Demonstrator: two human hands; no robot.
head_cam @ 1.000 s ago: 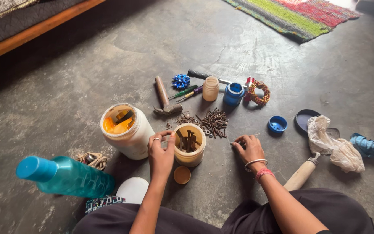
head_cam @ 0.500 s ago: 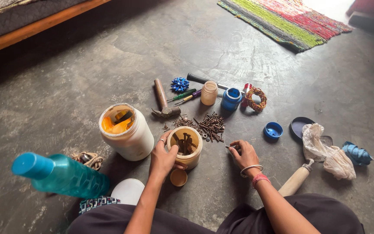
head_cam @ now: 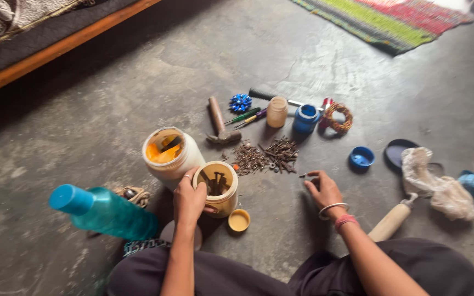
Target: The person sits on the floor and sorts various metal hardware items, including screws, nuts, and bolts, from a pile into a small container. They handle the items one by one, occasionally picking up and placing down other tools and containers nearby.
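We grip the small tan plastic jar of rusty nails [head_cam: 215,188] with our left hand [head_cam: 188,201], fingers wrapped round its near wall. Our right hand [head_cam: 323,187] rests on the floor well to the right of that jar, fingertips pinched together on what looks like a single small nail, too small to tell for sure. The loose pile of rusty nails and screws [head_cam: 264,155] lies just ahead and left of that right hand, between both hands.

Packages, centre frame: small tan round jar [head_cam: 215,188], open, in my left grip [head_cam: 188,200]. Large white round jar [head_cam: 171,154], open, touching it at upper left. Further up: small beige jar [head_cam: 276,112]; blue jar [head_cam: 306,118] just beside it.
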